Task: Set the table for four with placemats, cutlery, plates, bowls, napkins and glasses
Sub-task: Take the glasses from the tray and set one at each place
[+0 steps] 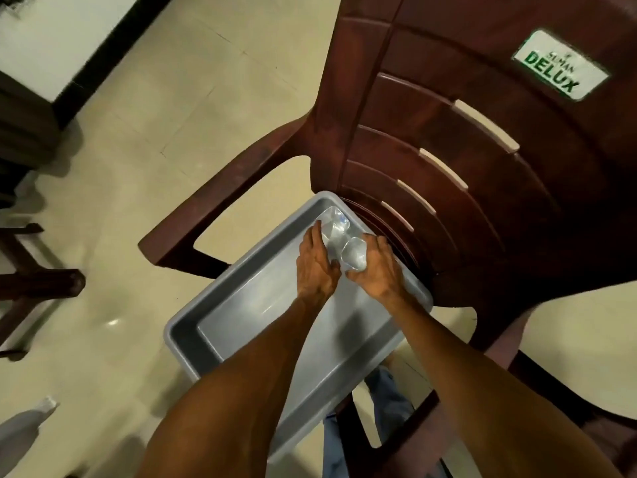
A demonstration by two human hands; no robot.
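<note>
Fingers of right hand (375,270) curl round a clear glass (355,257), gripping it. Left hand (315,267) wraps a second clear glass (334,229) just beside, w/ glasses touching or nearly so. Both sit at far corner of grey plastic tub (193,343), which rests on seat of brown plastic chair (448,132) w/ green-lettered sticker (560,65) on backrest. Beige tile floor (138,167) around.

Grey tub (186,343) (glasses (336,229) inside) on chair (482,201)
</note>
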